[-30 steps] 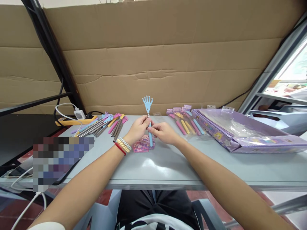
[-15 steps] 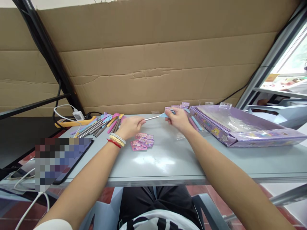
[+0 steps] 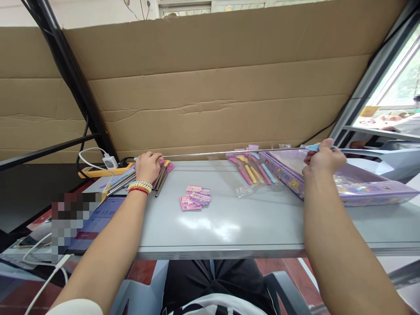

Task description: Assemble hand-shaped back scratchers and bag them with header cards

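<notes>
A telescopic back scratcher with a long thin metal rod (image 3: 226, 152) stretches level above the table between my two hands. My left hand (image 3: 148, 167) is closed around its handle end at the left. At the far right my right hand (image 3: 323, 159) grips its light blue end (image 3: 312, 148), partly covered by the fingers. Just beside my left hand lies a pile of metal-rodded back scratchers (image 3: 160, 177) with coloured heads. Small pink and purple printed cards (image 3: 197, 198) sit in a loose stack between my arms. Beyond them, bagged back scratchers (image 3: 251, 169) show pink, yellow and blue handles.
A purple printed box (image 3: 377, 197) with clear bags inside stands at the right. A tablet (image 3: 98, 223) and white cables lie at the left, near a yellow power strip (image 3: 98, 172). Cardboard (image 3: 213, 83) walls off the table's back.
My hands have moved far apart, left hand leftward and right hand rightward. The rod between them has been drawn out from short to long. The view has shifted slightly.
</notes>
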